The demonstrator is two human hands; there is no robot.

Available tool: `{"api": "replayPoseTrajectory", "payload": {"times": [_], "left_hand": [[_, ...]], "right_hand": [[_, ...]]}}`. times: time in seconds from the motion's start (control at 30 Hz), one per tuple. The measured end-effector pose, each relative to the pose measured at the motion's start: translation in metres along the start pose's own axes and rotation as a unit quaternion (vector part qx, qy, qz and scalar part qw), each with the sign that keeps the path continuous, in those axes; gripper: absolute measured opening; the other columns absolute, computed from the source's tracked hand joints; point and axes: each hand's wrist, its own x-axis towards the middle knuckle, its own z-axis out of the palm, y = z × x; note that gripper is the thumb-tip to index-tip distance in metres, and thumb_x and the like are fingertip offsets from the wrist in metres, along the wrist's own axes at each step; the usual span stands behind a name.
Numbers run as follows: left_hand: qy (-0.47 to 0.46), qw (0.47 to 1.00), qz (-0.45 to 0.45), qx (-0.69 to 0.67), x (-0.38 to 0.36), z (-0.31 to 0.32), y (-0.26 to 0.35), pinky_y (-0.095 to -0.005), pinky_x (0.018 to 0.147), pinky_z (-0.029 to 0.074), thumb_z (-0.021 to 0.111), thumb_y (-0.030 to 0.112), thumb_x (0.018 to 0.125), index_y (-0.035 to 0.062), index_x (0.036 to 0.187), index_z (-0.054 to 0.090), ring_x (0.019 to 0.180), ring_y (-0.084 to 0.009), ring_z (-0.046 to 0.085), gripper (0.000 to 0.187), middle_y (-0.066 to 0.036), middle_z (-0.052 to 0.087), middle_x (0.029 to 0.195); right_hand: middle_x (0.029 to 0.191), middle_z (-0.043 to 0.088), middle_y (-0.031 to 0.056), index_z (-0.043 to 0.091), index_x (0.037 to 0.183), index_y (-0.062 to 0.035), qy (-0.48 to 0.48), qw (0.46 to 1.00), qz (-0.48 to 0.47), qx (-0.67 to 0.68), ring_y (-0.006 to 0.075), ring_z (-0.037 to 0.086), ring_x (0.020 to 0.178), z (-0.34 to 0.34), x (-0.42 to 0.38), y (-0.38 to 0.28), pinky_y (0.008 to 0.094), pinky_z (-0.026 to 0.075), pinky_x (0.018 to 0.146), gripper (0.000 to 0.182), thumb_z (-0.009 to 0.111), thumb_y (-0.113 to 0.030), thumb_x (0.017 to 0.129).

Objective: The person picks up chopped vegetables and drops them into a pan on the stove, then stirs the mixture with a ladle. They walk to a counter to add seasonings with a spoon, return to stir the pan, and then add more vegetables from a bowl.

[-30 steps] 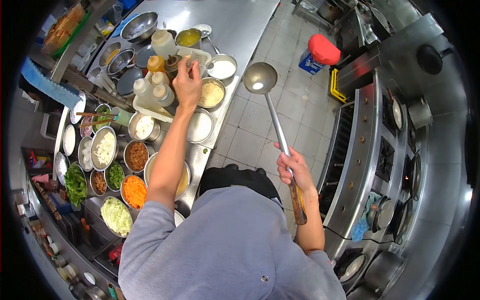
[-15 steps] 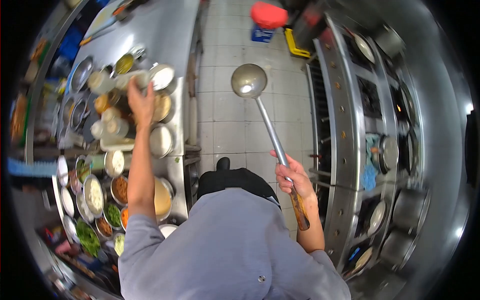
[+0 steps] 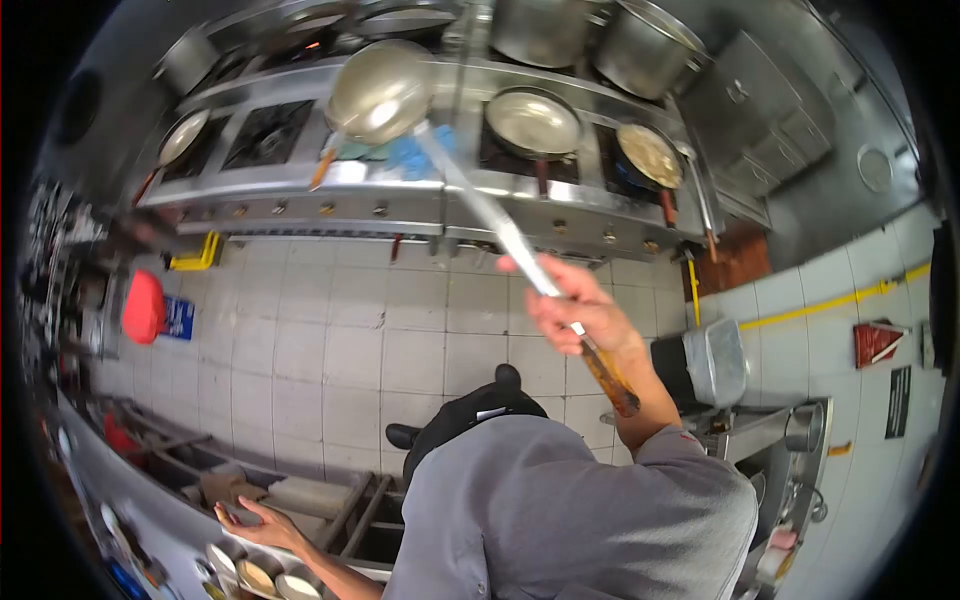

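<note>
Metal ladle (image 3: 484,212), handle (image 3: 607,376) wrapped by the right hand's (image 3: 585,310) curled fingers (image 3: 549,311).

From where I stand, the ladle (image 3: 478,203) is a little blurred and hides part of the stove (image 3: 290,205). The right hand (image 3: 585,308) covers some of its shaft. A pot (image 3: 540,38) runs off the top, the front bowls (image 3: 258,577) off the bottom. The sign's (image 3: 898,402) lettering is too small to read.

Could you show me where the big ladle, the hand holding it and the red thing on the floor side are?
Ladle (image 3: 380,92): head view, its round bowl.
Right hand (image 3: 588,308): head view, middle of the hand.
Red thing (image 3: 144,307): head view, middle of its surface.
</note>
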Motion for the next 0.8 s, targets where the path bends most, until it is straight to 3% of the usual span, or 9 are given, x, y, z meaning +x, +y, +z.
{"api": "replayPoseTrajectory", "payload": {"times": [0.17,0.23,0.33,0.43,0.47,0.6,0.7,0.73,0.8], "left_hand": [[-0.166,0.984,0.01,-0.071,-0.049,0.064,0.124,-0.0421,0.104,0.037,0.058,0.013,0.097,-0.0012,0.135,0.044,0.119,-0.0293,0.054,0.043,-0.017,0.055,0.131],[-0.257,0.962,0.026,-0.093,-0.07,0.091,0.161,-0.0421,0.103,0.038,0.061,0.008,0.092,-0.0024,0.134,0.044,0.117,-0.0299,0.054,0.046,-0.019,0.055,0.129],[-0.406,0.907,0.062,-0.095,-0.108,0.125,0.203,-0.0421,0.1,0.041,0.065,0.006,0.088,-0.0018,0.135,0.043,0.115,-0.0313,0.055,0.053,-0.021,0.055,0.128],[-0.573,0.814,0.06,-0.075,-0.139,0.146,0.235,-0.0425,0.095,0.045,0.07,0.008,0.085,0.0009,0.136,0.043,0.111,-0.0331,0.057,0.058,-0.023,0.056,0.125],[-0.614,0.784,0.054,-0.067,-0.15,0.148,0.244,-0.0429,0.093,0.046,0.071,0.009,0.084,0.0023,0.136,0.043,0.11,-0.0338,0.059,0.059,-0.024,0.057,0.124],[-0.72,0.691,0.053,-0.023,-0.183,0.171,0.262,-0.0421,0.083,0.052,0.076,0.014,0.08,0.0036,0.133,0.046,0.099,-0.0321,0.063,0.062,-0.021,0.062,0.114],[-0.752,0.656,0.058,-0.014,-0.205,0.198,0.263,-0.0439,0.083,0.052,0.076,0.016,0.08,0.0063,0.131,0.048,0.096,-0.0349,0.065,0.059,-0.022,0.064,0.112],[-0.752,0.653,0.079,-0.025,-0.21,0.209,0.267,-0.0432,0.081,0.053,0.075,0.017,0.081,0.0062,0.129,0.049,0.093,-0.036,0.065,0.056,-0.022,0.066,0.106],[-0.767,0.631,0.103,-0.043,-0.223,0.236,0.271,-0.0436,0.08,0.053,0.073,0.017,0.082,0.0059,0.128,0.049,0.092,-0.037,0.066,0.053,-0.022,0.067,0.103]], "right_hand": [[0.06,0.044,-0.0043,0.045,0.136,-0.0061,0.317,0.933,-0.109,-0.129,0.0047,0.041,0.04,-0.169,-0.073,-0.052,0.0217,0.032,0.036,0.042,0.057,-0.017,0.097],[0.061,0.045,-0.0018,0.046,0.13,-0.0036,0.432,0.871,-0.091,-0.217,0.0074,0.043,0.039,-0.254,-0.081,-0.059,0.0243,0.032,0.035,0.037,0.057,-0.018,0.097],[0.066,0.05,0.0024,0.046,0.125,0.0014,0.502,0.808,-0.004,-0.309,0.0107,0.047,0.046,-0.372,-0.085,-0.063,0.0294,0.037,0.04,0.037,0.058,-0.019,0.096],[0.063,0.049,0.0021,0.043,0.128,0.0044,0.524,0.787,0.063,-0.319,0.0104,0.045,0.047,-0.451,-0.077,-0.061,0.0275,0.035,0.041,0.044,0.061,-0.02,0.096],[0.064,0.047,0.0002,0.046,0.122,0.0022,0.515,0.793,0.074,-0.317,0.0099,0.045,0.048,-0.47,-0.074,-0.058,0.0269,0.035,0.041,0.037,0.061,-0.02,0.096],[0.067,0.044,-0.0026,0.051,0.1,-0.0064,0.385,0.922,0.016,0.038,0.006,0.038,0.048,-0.535,-0.061,-0.053,0.0247,0.034,0.042,0.011,0.053,-0.018,0.1],[0.068,0.044,-0.003,0.05,0.103,-0.0061,0.238,0.887,-0.013,0.396,0.0053,0.038,0.048,-0.55,-0.065,-0.059,0.0232,0.033,0.043,0.013,0.052,-0.018,0.101],[0.068,0.046,-0.0026,0.048,0.104,-0.0047,0.227,0.889,-0.019,0.398,0.0054,0.039,0.049,-0.546,-0.068,-0.062,0.0232,0.033,0.041,0.017,0.055,-0.02,0.099],[0.067,0.045,-0.0029,0.048,0.115,-0.0025,0.363,0.924,0.018,0.115,0.0065,0.039,0.047,-0.528,-0.071,-0.063,0.0245,0.033,0.041,0.028,0.056,-0.024,0.099]]}}
